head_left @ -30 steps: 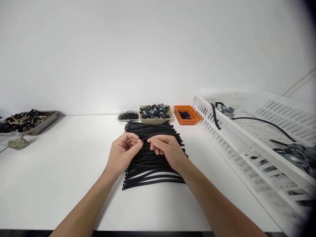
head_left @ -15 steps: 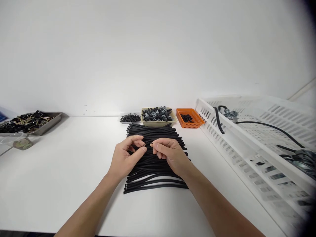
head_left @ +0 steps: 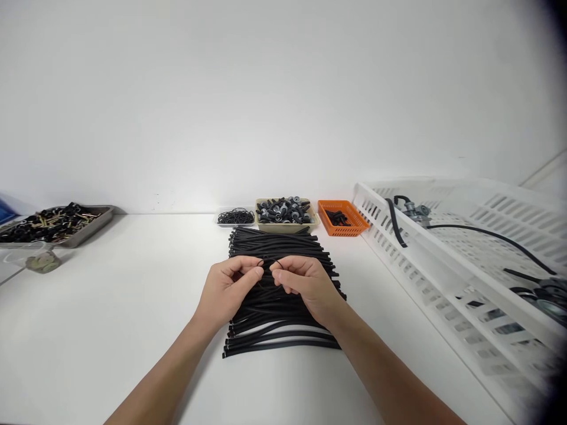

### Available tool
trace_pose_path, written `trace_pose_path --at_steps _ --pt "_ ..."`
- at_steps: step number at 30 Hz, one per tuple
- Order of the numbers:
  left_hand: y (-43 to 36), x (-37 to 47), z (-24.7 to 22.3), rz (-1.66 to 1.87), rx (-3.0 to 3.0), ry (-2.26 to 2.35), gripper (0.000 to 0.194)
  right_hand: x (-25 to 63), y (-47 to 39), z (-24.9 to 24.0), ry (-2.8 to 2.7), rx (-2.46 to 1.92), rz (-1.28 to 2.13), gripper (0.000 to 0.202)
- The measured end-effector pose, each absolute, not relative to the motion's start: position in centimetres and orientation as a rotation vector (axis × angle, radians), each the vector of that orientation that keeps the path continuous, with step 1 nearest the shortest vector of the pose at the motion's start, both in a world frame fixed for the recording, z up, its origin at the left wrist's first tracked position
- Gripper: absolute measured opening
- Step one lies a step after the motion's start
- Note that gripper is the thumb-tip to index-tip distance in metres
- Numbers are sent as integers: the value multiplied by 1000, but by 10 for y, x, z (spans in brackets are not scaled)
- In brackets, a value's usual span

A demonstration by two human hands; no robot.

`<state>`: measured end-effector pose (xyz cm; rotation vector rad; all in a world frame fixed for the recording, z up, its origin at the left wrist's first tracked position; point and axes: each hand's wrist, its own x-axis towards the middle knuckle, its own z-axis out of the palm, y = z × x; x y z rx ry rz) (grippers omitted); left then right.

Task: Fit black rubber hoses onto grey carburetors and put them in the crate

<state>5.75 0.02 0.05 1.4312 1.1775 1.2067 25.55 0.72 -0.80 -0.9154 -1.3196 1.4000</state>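
My left hand [head_left: 230, 289] and my right hand [head_left: 308, 286] face each other over a row of black rubber hoses [head_left: 283, 319]. Between the fingertips of both hands is a thin black rubber ring [head_left: 279, 264], pinched by thumb and forefinger on each side. Part of the ring is hard to make out against the dark hoses. The hoses lie side by side across the white table, several of them showing pale marks at their left ends. Behind them, a clear tray [head_left: 215, 222] holds a tangle of similar thin black rings.
A cream tray [head_left: 286, 228] of metal-and-black fittings and an orange basket [head_left: 348, 232] with short black pieces stand at the back. A large white crate [head_left: 425, 260] with hose assemblies lines the right. Far left are a metal tray [head_left: 91, 232] of small parts and a transparent container [head_left: 15, 255].
Both hands have come slightly lower in view, and the left fingers have closed in more. The thin ring now shows as a curved loop between the fingertips. The view has tilted slightly.
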Motion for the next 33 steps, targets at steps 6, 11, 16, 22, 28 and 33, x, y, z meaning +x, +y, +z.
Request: trace_pose_path --at_steps 6,11,16,22,28,33 --pt "-1 58 6 1226 1335 1135 31 257 7 -8 -1353 -862 1382 24" --pt "-2 57 10 1227 1265 1095 31 258 4 -8 -1350 -825 1413 26" --pt "-5 55 11 1210 1298 1093 29 259 1 -4 -1315 -819 1452 24" --pt "-5 56 12 1179 1322 1087 31 255 2 -3 -1332 -846 1442 26" --pt "-5 57 10 1231 1355 1178 31 250 -2 -6 -1417 -969 891 14" --pt "-9 61 6 1295 1529 1237 22 249 -4 -9 -1655 -894 262 14"
